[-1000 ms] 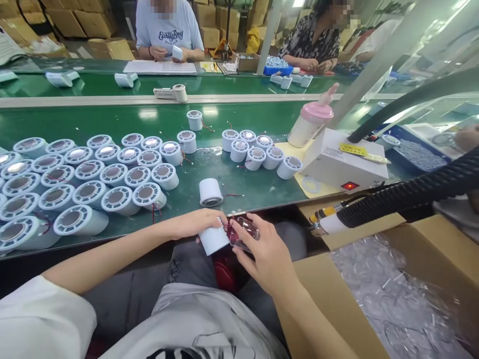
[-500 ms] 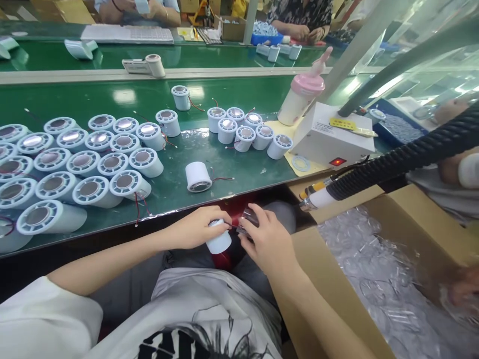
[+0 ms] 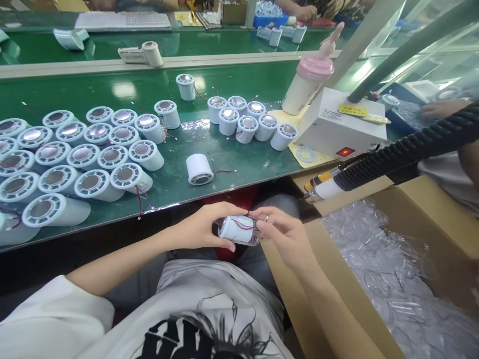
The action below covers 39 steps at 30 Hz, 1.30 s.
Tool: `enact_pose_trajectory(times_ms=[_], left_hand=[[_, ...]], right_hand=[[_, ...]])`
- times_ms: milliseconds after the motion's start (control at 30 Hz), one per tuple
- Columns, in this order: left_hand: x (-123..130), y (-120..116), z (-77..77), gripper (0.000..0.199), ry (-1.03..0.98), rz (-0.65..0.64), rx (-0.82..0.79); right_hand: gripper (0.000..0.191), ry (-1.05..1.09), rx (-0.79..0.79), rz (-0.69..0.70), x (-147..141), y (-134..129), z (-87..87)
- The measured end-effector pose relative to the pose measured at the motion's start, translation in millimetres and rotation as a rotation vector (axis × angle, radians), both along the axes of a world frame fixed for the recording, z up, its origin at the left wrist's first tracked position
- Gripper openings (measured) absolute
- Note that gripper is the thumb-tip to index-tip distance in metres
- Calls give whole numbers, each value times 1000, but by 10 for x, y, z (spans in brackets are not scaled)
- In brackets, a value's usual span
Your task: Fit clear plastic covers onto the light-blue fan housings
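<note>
In front of my lap, my left hand [image 3: 202, 227] is wrapped round a light-blue cylindrical housing [image 3: 232, 228] with thin red and black wires lying along its side. A clear plastic cover [image 3: 253, 241] encloses at least the right part of this housing. My right hand [image 3: 284, 233] pinches the cover's right end with its fingertips. Just beyond, on the green bench [image 3: 168, 187], another pale-blue housing [image 3: 199, 169] stands with its wires trailing right.
Many similar housings [image 3: 84, 154] crowd the bench's left side, and a smaller group [image 3: 247, 128] stands right of centre. A pink-lidded bottle [image 3: 305, 87], a white box with a red switch [image 3: 337, 129] and a black ribbed hose [image 3: 404, 144] are right. A carton [image 3: 295, 279] holds clear plastic covers.
The housing and the clear cover, apart before, are now together, with the housing inside the cover. My right hand has moved slightly right and the housing has turned sideways.
</note>
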<state>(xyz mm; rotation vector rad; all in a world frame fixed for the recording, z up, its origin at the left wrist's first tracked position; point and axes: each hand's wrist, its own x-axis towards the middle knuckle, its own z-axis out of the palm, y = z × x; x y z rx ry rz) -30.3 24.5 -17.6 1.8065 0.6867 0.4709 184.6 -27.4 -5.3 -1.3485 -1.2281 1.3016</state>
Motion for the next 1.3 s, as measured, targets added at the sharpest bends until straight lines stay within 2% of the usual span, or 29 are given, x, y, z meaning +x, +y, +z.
enact_pose_trajectory(times_ms=[100, 167, 233, 333, 400, 567, 800, 1167, 1300], left_hand=[[35, -43, 42, 67, -44, 31, -227], [65, -80, 62, 65, -92, 81, -353], [89, -114, 68, 61, -169, 135, -494], [100, -147, 67, 59, -255, 167, -671], [86, -153, 75, 61, -242, 136, -703], [24, -130, 145, 72, -165, 45, -546], [-31, -146, 146, 76, -203, -7, -321], [-72, -140, 178, 81, -213, -50, -86], [-83, -133, 150, 82, -205, -62, -33]], right_hand=[[29, 115, -46, -24, 42, 10, -18], [20, 132, 7, 23, 79, 4, -21], [12, 20, 135, 126, 120, -16, -17], [40, -299, 350, 236, 174, -67, -2], [40, -427, 437, 244, 198, -104, 8], [44, -389, 421, 255, 217, -165, 24], [48, -162, 228, 270, 179, -170, 68], [43, 146, -70, 264, 133, -188, 80], [47, 239, -201, 261, 119, -182, 81]])
